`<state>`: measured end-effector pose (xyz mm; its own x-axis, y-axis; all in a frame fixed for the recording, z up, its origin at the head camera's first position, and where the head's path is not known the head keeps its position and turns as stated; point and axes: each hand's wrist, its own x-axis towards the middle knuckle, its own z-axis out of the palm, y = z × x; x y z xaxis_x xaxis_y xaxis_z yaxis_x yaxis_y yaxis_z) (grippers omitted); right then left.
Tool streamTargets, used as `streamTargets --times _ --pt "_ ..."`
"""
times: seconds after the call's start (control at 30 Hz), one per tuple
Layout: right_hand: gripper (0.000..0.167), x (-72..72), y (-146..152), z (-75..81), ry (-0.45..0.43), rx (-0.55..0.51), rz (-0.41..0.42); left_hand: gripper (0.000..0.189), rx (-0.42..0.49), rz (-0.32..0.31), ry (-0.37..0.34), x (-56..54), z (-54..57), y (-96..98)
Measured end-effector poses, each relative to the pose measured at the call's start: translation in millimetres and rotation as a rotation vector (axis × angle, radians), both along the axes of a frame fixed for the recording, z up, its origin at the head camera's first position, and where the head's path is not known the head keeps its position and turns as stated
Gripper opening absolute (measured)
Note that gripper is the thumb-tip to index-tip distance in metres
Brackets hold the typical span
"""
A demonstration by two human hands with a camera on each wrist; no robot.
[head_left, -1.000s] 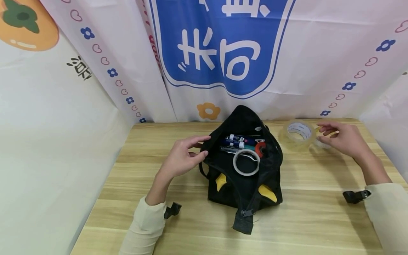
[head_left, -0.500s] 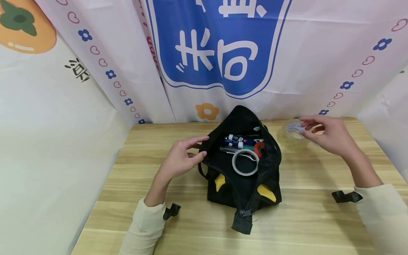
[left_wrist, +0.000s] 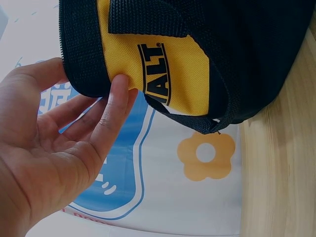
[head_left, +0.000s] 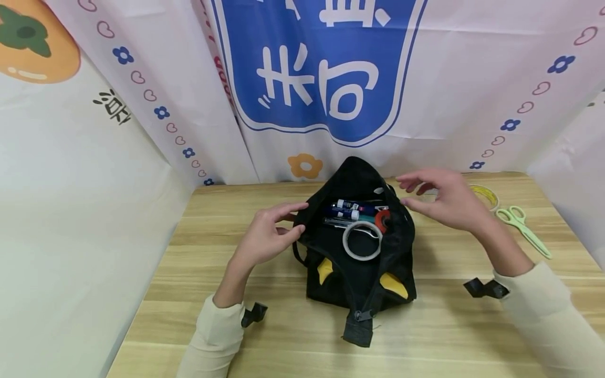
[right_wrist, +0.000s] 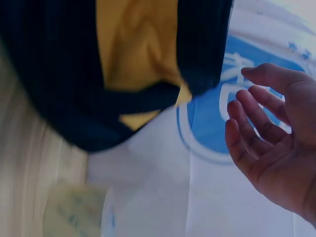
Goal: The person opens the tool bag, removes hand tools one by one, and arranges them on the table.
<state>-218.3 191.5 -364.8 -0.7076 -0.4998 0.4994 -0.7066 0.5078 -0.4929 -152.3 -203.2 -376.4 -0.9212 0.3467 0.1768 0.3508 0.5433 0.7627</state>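
A black bag with yellow patches point(head_left: 333, 295) stands unzipped in the head view. My left hand point(head_left: 269, 236) pinches its left rim; in the left wrist view, thumb and fingers lie on either side of the zippered edge point(left_wrist: 81, 54). My right hand point(head_left: 444, 202), fingers loosely bent and holding nothing, is by the right rim. A gap separates it from the bag in the right wrist view. Inside the bag lie blue marker-like tubes point(head_left: 361, 207), a grey-white tape roll point(head_left: 361, 258), a small red ring-shaped piece point(head_left: 382, 220) and a clear plastic strip point(head_left: 336, 222).
Light green scissors point(head_left: 524, 231) and a yellowish tape roll point(head_left: 494, 200) lie on the wooden table point(head_left: 439, 325) at the right. A wide clear tape roll point(right_wrist: 74, 212) stands below the bag's side in the right wrist view. A printed cloth point(head_left: 449, 79) hangs behind.
My right hand has moved left from above the tape rolls to the bag's right rim, uncovering the scissors and the yellowish roll. The left hand keeps its hold on the bag.
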Motion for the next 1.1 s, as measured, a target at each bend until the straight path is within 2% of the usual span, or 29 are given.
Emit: streamTargets --times 0.27,0.53,0.63,0.93,1.1 --pt "0.041 3.5 -37.5 8.0 -0.012 0.045 0.091 0.045 0.004 0.001 -0.004 -0.6 -0.9 0.4" --pt "0.037 -0.2 -71.3 4.1 -0.161 0.156 0.19 0.045 0.017 -0.003 -0.019 -0.8 -0.4 1.0" --pt "0.038 -4.1 -80.4 1.0 -0.204 0.219 0.196 0.045 0.017 -0.005 -0.025 -1.2 -0.1 1.1" --pt "0.038 -18.1 -97.5 -15.0 -0.272 0.288 0.253 0.045 0.016 -0.009 -0.018 -2.0 -0.8 0.3" --pt "0.039 -22.5 -102.0 -25.3 -0.322 0.376 0.249 0.045 0.015 -0.011 -0.007 -1.7 -1.7 -0.2"
